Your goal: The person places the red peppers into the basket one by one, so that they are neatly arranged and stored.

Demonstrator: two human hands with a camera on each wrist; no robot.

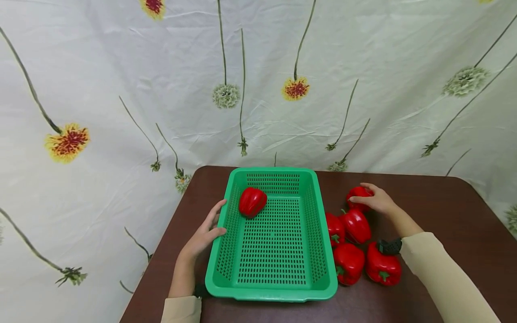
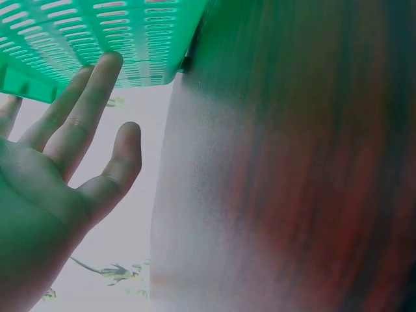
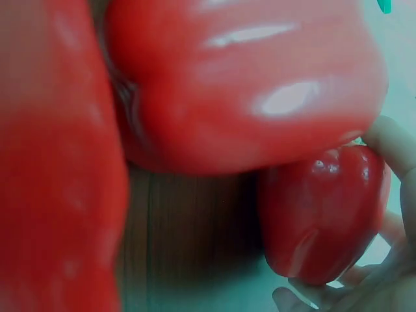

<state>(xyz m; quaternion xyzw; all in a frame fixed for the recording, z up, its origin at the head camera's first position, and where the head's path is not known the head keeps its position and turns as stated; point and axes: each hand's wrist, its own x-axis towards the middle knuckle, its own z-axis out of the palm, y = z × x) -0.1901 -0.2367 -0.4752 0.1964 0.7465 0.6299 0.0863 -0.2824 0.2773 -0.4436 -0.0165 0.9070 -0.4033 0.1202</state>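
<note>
A green plastic basket (image 1: pixel 272 294) stands on the table with one red bell pepper (image 1: pixel 252 202) lying in its far left corner. Along the basket's left wall is my left hand (image 1: pixel 204 234), its fingers extended and its fingertips at the side; in the left wrist view the hand (image 2: pixel 71 156) shows an open palm beneath the slotted wall. To the right of the basket, my right hand (image 1: pixel 377 198) grips the farthest red bell pepper (image 1: pixel 357 195) with fingers and thumb around it. The right wrist view shows this pepper (image 3: pixel 322 214) within the fingers.
Several more red bell peppers lie close together right of the basket, among them a tilted one (image 1: pixel 356 225) and two near ones, a left pepper (image 1: pixel 348 264) and a right pepper (image 1: pixel 383 267). The dark brown table (image 1: pixel 436 211) meets a flower-printed cloth (image 1: pixel 266 121) behind.
</note>
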